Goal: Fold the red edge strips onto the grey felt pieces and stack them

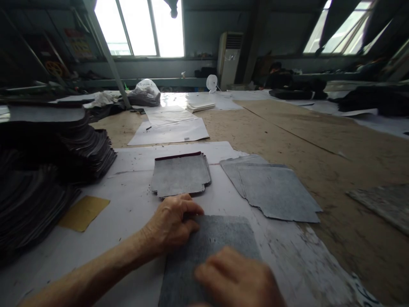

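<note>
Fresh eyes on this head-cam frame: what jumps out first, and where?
Probably the left hand at the upper left of a grey sheet, bottom centre, with the blurred right hand over the sheet nearer the camera. Next, the dark, many-layered stacks along the left edge. Then the glaring window at the top, left of centre, against a dim wall.
</note>
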`<state>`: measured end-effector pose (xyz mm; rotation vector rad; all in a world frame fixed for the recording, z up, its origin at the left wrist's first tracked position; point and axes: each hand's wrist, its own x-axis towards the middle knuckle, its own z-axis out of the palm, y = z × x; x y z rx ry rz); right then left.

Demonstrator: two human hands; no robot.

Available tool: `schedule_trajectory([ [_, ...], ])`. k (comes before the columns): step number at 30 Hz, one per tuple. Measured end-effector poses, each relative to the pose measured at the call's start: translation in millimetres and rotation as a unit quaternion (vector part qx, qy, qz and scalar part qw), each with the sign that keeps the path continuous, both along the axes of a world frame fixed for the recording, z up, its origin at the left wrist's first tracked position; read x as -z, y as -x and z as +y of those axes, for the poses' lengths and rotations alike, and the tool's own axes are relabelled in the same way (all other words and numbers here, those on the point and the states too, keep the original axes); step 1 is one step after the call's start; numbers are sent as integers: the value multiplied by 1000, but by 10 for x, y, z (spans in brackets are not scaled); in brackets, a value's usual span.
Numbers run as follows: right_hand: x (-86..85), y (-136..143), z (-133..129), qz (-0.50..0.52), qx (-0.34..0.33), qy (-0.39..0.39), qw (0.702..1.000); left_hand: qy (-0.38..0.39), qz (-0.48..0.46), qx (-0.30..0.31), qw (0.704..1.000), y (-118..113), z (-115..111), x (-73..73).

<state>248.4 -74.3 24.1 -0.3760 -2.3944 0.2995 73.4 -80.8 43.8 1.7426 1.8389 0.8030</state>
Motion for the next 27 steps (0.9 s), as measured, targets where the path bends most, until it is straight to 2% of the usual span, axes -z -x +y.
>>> schedule_trajectory([
  [2,-150,-62,268,-15,47,37,998,-54,20,19,998,9,-25,48],
  [4,-208,-80,504,-40,73,22,996,-93,48,40,994,28,-43,89],
  [8,-145,-42,758,-106,23,-6,994,-169,99,98,976,81,-63,141],
  [12,-88,-30,795,-123,-10,-15,992,-237,128,168,948,141,-64,161],
  [17,-77,-67,767,-86,-34,-70,993,-246,152,230,929,191,-75,162],
  [27,-88,-80,706,-103,-66,-151,981,-227,215,257,914,202,-109,150],
])
